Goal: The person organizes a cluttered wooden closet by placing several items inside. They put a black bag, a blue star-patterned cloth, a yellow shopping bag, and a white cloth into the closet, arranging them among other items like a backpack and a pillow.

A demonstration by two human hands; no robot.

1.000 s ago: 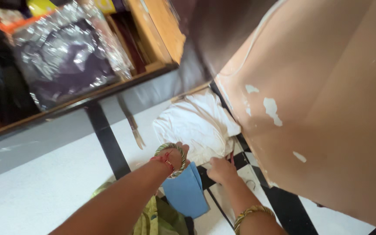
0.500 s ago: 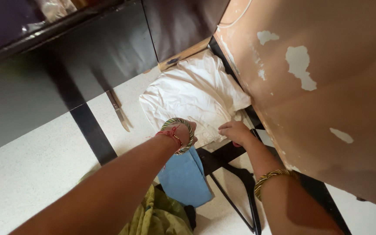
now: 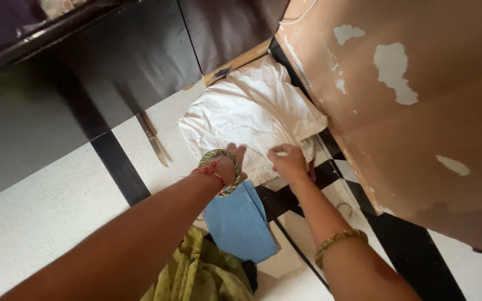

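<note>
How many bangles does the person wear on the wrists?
2. One green and gold bangle is on the left wrist, beside a red thread. One gold bangle is on the right forearm. Others may be hidden behind the arms.

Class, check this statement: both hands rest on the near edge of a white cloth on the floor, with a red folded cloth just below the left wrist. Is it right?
Not quite. The head view shows the folded cloth below the left hand is blue, not red. Both hands, the right hand too, are at the white cloth's near edge.

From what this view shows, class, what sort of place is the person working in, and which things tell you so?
Probably a room in a home: a tiled floor with dark stripes, a peach wall with flaking paint, and folded white cloth under both hands.
</note>
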